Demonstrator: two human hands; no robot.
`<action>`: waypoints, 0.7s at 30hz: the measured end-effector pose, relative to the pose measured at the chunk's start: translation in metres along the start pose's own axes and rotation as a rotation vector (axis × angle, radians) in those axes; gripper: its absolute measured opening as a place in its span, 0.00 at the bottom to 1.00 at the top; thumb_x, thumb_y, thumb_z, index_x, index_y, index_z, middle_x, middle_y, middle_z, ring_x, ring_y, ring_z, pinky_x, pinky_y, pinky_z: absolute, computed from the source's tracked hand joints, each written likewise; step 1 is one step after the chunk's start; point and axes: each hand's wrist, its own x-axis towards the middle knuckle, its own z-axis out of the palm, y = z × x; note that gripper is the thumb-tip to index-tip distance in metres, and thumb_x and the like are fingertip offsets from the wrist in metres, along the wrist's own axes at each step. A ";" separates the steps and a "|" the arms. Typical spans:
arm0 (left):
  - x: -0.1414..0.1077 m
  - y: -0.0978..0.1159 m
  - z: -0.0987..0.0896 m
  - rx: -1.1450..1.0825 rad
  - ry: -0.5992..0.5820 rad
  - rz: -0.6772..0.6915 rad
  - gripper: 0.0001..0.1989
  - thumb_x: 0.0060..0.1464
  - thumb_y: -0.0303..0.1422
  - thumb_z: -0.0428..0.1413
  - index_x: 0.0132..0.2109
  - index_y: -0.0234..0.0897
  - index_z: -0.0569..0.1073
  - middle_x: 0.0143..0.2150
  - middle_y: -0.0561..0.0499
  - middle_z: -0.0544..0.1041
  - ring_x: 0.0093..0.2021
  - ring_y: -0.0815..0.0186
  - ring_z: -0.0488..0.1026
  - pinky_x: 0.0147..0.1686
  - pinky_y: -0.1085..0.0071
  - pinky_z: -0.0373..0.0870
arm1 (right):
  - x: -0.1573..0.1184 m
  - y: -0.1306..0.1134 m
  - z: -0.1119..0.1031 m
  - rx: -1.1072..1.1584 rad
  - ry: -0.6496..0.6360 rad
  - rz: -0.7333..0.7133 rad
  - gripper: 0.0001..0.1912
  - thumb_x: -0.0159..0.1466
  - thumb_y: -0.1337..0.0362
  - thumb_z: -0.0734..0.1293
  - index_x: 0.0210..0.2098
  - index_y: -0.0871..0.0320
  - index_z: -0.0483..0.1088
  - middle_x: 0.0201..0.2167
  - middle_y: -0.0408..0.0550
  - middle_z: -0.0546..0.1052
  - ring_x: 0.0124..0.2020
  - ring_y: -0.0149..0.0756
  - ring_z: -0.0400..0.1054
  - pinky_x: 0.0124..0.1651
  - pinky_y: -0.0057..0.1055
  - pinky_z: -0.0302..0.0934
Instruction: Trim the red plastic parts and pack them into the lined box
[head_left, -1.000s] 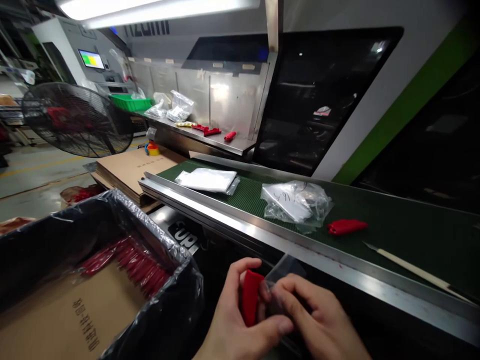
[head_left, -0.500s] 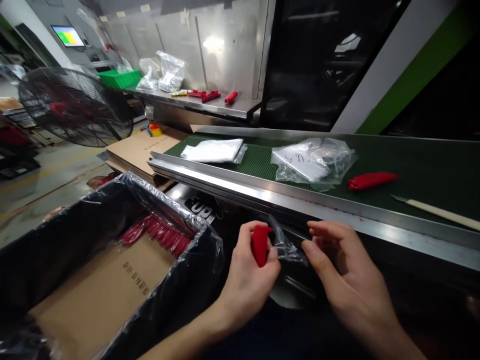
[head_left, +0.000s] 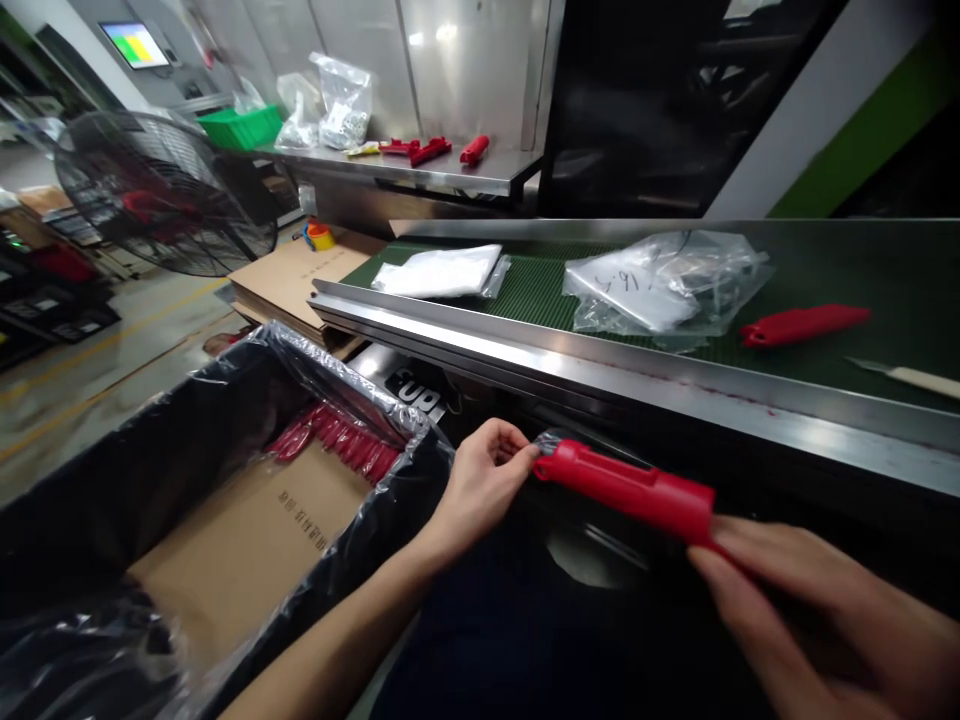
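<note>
A red plastic tube-shaped part (head_left: 630, 492) slants across the space in front of the conveyor's metal edge. At its lower right end, my right hand (head_left: 810, 590) grips it between thumb and fingers. My left hand (head_left: 487, 470) is pinched at the other end, on a clear plastic bag (head_left: 551, 440). Only a small piece of that bag shows, just behind the red part's left end; whether the part is partly inside it I cannot tell.
On the green conveyor belt (head_left: 525, 300) lie white bags (head_left: 439, 272), a marked clear bag (head_left: 667, 285), another red part (head_left: 806, 325) and a knife (head_left: 922, 380). A lined box (head_left: 180, 400) holds bagged red parts (head_left: 352, 445) and cardboard. A fan (head_left: 165, 195) stands left.
The red part has passed from my left hand to my right and now lies lengthwise between them. My left fingers pinch the bag. The view has shifted slightly.
</note>
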 end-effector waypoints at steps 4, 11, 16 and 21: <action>-0.003 0.003 0.000 -0.063 -0.009 -0.044 0.09 0.54 0.36 0.57 0.35 0.33 0.71 0.28 0.53 0.70 0.28 0.71 0.67 0.29 0.75 0.63 | -0.003 -0.007 0.014 -0.168 -0.017 -0.241 0.14 0.60 0.77 0.70 0.43 0.58 0.72 0.37 0.46 0.78 0.35 0.33 0.73 0.42 0.33 0.65; -0.009 0.007 -0.004 -0.113 -0.078 -0.026 0.10 0.58 0.37 0.56 0.37 0.32 0.73 0.31 0.51 0.71 0.31 0.70 0.66 0.32 0.74 0.63 | -0.011 0.011 0.015 -0.258 -0.191 -0.469 0.18 0.62 0.77 0.68 0.51 0.66 0.69 0.47 0.57 0.75 0.43 0.38 0.69 0.46 0.39 0.60; -0.014 0.010 -0.008 -0.098 -0.143 0.087 0.08 0.60 0.34 0.55 0.36 0.33 0.72 0.34 0.51 0.70 0.35 0.70 0.66 0.37 0.74 0.63 | -0.019 0.017 0.017 -0.311 -0.386 -0.436 0.18 0.67 0.79 0.54 0.50 0.65 0.70 0.55 0.57 0.72 0.48 0.46 0.68 0.49 0.50 0.55; -0.029 0.012 -0.001 -0.061 -0.120 0.174 0.06 0.61 0.32 0.55 0.38 0.35 0.74 0.38 0.51 0.71 0.39 0.69 0.68 0.41 0.73 0.63 | -0.015 -0.004 0.027 -0.292 -0.111 -0.326 0.10 0.63 0.78 0.65 0.43 0.66 0.71 0.39 0.52 0.78 0.36 0.36 0.72 0.44 0.39 0.61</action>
